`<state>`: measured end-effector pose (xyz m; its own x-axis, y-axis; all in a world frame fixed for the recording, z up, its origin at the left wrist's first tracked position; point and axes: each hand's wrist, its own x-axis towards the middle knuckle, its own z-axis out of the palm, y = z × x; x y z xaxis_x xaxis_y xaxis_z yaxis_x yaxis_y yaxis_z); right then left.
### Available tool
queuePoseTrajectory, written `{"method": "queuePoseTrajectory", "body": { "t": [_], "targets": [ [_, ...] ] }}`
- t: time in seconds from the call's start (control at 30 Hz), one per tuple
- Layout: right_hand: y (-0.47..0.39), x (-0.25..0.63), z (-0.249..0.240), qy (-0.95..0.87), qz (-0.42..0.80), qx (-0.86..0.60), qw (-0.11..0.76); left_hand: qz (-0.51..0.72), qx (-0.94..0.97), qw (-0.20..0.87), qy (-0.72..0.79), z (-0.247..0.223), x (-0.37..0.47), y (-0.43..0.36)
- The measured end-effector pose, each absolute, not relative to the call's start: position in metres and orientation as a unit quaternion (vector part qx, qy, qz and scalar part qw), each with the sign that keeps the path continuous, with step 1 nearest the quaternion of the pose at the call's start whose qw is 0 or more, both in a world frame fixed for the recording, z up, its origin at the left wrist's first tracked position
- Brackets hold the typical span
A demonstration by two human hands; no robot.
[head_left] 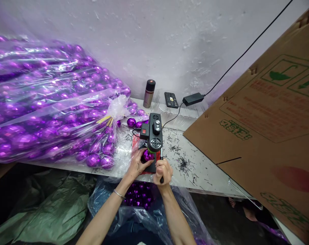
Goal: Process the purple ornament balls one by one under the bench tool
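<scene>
Item: one purple mirror-faceted ball (147, 156), near the white table (208, 180)'s near edge, under the head of a black hand-lever machine (156, 131). My left hand (137, 165) is curled around it, fingers at its left, thumb at its near side; my right hand (164, 172) is wrapped closed about the lever (161, 153), right of the ball. Handling, as I judge it: light, stiff-shelled, slick, liable to scratch or crack. Best hold: lightly, at the widest girth, fingertips clear of the head.

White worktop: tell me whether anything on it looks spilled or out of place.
Thin black bits lie loose on the worktop, mostly right of the black machine, thickest near the right hand. They look spilled: nothing contains them.
</scene>
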<state>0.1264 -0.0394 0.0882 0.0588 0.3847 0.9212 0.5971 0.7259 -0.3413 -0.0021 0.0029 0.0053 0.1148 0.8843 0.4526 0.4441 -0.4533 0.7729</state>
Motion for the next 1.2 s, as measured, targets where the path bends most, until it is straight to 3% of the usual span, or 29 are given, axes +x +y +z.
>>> {"method": "queuePoseTrajectory", "body": {
  "t": [0.23,0.6,1.2],
  "targets": [
    [-0.051,0.124,0.121,-0.662,-0.016,-0.427,0.616,0.477,0.712,0.217,0.467,0.005,-0.003,0.003],
    [-0.038,0.131,0.068,-0.7,-0.106,-0.364,0.605,0.47,0.714,0.228,0.466,0.004,-0.003,0.002],
    [-0.034,0.129,0.062,-0.696,-0.099,-0.345,0.622,0.47,0.702,0.249,0.474,0.009,-0.001,0.001]
  ]
}}
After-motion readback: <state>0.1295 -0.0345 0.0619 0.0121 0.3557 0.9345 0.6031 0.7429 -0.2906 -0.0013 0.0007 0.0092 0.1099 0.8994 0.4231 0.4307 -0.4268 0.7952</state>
